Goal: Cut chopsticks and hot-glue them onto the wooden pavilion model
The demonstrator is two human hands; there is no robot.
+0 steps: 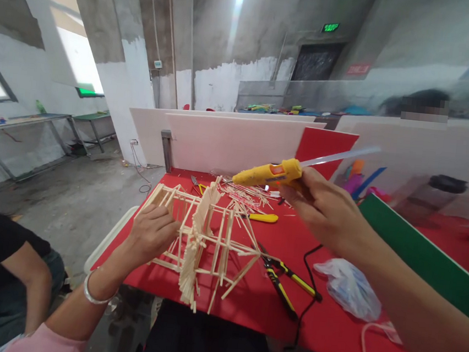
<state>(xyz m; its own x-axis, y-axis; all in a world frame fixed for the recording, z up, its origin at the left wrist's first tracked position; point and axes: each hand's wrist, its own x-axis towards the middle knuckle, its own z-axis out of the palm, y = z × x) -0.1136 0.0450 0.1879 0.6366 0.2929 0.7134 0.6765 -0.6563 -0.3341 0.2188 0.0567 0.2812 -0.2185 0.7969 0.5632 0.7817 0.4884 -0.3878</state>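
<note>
My right hand is wrapped round the handle of a yellow glue gun, its nozzle pointing left above the table. A clear glue stick juts out of the gun's back end. Below lies a model frame of thin wooden sticks, on its side, with a dense slatted panel across its middle. My left hand is closed on the left part of this stick frame, fingers curled round it; the exact grip is hidden behind the knuckles.
On the red table lie yellow-black pliers, a yellow-handled cutter, loose sticks, a black cable and a plastic bag. White boards stand behind. A green board is at right; another person sits at left.
</note>
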